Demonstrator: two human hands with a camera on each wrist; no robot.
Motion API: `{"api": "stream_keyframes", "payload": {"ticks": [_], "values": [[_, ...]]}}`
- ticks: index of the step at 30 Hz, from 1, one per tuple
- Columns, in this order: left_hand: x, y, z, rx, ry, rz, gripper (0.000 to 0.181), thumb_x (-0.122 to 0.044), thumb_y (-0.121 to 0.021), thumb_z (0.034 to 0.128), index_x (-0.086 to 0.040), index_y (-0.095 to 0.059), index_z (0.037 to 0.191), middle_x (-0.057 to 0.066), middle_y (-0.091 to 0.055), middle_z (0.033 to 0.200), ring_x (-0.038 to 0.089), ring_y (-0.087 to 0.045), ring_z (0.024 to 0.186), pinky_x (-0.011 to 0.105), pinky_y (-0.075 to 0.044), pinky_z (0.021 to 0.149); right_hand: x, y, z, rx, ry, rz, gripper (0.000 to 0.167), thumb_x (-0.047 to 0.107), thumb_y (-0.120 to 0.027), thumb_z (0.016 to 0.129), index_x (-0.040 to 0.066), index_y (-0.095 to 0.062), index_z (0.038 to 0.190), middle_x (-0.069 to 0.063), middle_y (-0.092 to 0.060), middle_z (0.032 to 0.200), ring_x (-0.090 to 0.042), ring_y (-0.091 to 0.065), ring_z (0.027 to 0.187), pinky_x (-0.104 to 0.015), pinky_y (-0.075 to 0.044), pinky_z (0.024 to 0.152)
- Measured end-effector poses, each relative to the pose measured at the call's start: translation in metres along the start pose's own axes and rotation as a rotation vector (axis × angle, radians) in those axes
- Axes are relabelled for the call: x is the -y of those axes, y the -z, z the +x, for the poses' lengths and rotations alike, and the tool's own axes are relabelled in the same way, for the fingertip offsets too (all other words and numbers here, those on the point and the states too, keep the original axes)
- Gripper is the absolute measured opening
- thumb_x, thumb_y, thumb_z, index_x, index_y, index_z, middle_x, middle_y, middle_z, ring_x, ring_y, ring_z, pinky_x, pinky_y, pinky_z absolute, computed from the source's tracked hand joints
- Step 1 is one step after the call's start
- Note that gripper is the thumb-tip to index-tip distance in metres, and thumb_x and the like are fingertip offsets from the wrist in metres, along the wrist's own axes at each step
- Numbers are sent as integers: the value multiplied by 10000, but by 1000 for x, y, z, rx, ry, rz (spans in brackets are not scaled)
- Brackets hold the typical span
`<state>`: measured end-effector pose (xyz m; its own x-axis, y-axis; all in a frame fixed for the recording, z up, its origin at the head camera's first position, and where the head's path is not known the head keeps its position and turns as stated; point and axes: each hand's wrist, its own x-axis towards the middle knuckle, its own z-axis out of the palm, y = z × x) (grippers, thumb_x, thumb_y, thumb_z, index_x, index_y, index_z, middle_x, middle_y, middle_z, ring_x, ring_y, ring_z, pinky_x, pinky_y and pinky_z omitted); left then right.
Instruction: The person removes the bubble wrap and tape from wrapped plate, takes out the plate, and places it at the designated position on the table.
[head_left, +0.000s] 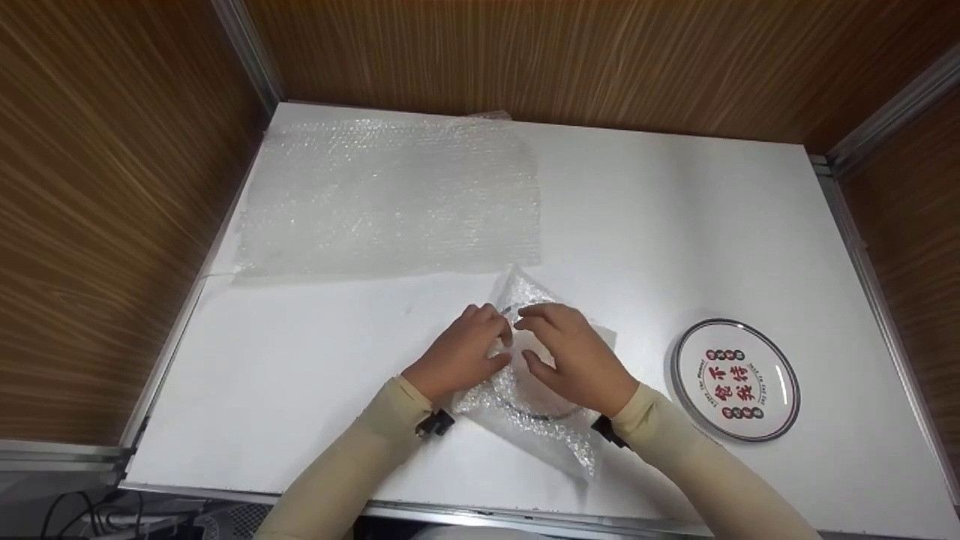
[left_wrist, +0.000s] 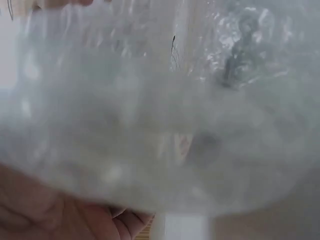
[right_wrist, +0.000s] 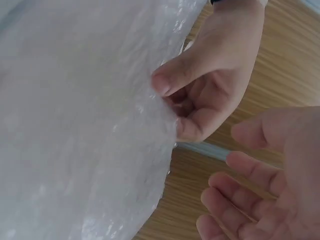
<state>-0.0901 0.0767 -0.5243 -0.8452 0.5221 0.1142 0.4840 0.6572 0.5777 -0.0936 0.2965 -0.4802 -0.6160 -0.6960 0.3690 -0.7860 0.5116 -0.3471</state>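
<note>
A sheet of bubble wrap [head_left: 517,442] lies folded over a round plate [head_left: 541,415] near the front of the table; the plate's dark rim shows through in parts. My left hand [head_left: 466,352] pinches the wrap's edge between thumb and curled fingers, as the right wrist view shows the left hand [right_wrist: 207,82] doing. Just beside it, my right hand [head_left: 574,356] hovers over the wrap, its fingers loosely bent and apart. In the right wrist view, the right hand [right_wrist: 260,195] holds nothing. Blurred wrap [left_wrist: 150,125] covers most of the left wrist view.
Another round plate [head_left: 737,379], white with a dark rim and red characters, lies to the right. A large flat bubble wrap sheet [head_left: 390,199] spreads over the back left of the white table [head_left: 675,225]. Wood-grain panels [head_left: 525,60] enclose the back and sides.
</note>
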Motion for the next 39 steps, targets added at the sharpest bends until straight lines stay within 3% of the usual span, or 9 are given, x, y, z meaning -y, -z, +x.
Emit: {"api": "stream_keyframes", "payload": {"ticks": [7,11,19,23,25,27,31,39], "values": [[6,-1,6,19,34,5,288,-237,-754,937,-119,-636,1172,7,-586,984,176,-507,915,306,-478,794,-11,-11,7,175,-40,-14,370,83,-780,884,71,-677,1239,-72,-673,1250,-280,-574,1245,-482,-391,1149],[9,-1,6,8,30,13,291,-251,-755,936,-116,-653,1173,20,-579,1050,195,-492,970,322,-482,837,-20,-15,10,236,-64,-36,331,125,-773,895,72,-708,1215,-67,-687,1161,-278,-592,1166,-493,-402,1117],[16,0,4,-4,6,15,274,-381,-770,936,-155,-682,1064,-14,-532,1110,165,-466,1011,289,-464,851,-23,-28,21,285,-67,39,195,199,-795,895,73,-755,1038,-15,-750,924,-202,-680,862,-437,-515,940],[16,-2,2,16,21,5,246,-345,-769,930,-152,-678,1053,-12,-529,1119,160,-474,1011,281,-479,837,-22,-32,26,347,-166,136,108,181,-733,945,78,-750,918,14,-708,742,-116,-601,647,-401,-555,788],[15,-3,2,21,26,14,248,-329,-773,917,-146,-684,1059,-2,-534,1132,169,-484,1020,288,-490,835,-22,-33,29,402,-241,175,173,199,-678,981,104,-722,843,40,-646,671,-87,-535,591,-360,-541,716],[15,-4,3,26,32,31,260,-311,-781,897,-134,-690,1064,11,-541,1148,183,-493,1032,300,-498,842,-22,-34,32,458,-312,208,238,230,-640,1007,137,-689,794,62,-593,641,-80,-499,574,-329,-517,655],[14,-6,3,33,46,57,282,-300,-799,869,-110,-700,1053,30,-551,1167,203,-508,1045,315,-509,854,-21,-35,37,534,-396,241,281,293,-617,1023,182,-670,770,83,-588,652,-94,-523,603,-324,-498,694],[13,-4,1,36,33,72,263,-314,-775,898,-117,-680,1043,22,-535,1144,193,-500,1038,300,-507,828,-24,-37,37,542,-376,270,216,256,-650,1008,152,-723,834,76,-640,708,-100,-557,633,-329,-513,711]]}}
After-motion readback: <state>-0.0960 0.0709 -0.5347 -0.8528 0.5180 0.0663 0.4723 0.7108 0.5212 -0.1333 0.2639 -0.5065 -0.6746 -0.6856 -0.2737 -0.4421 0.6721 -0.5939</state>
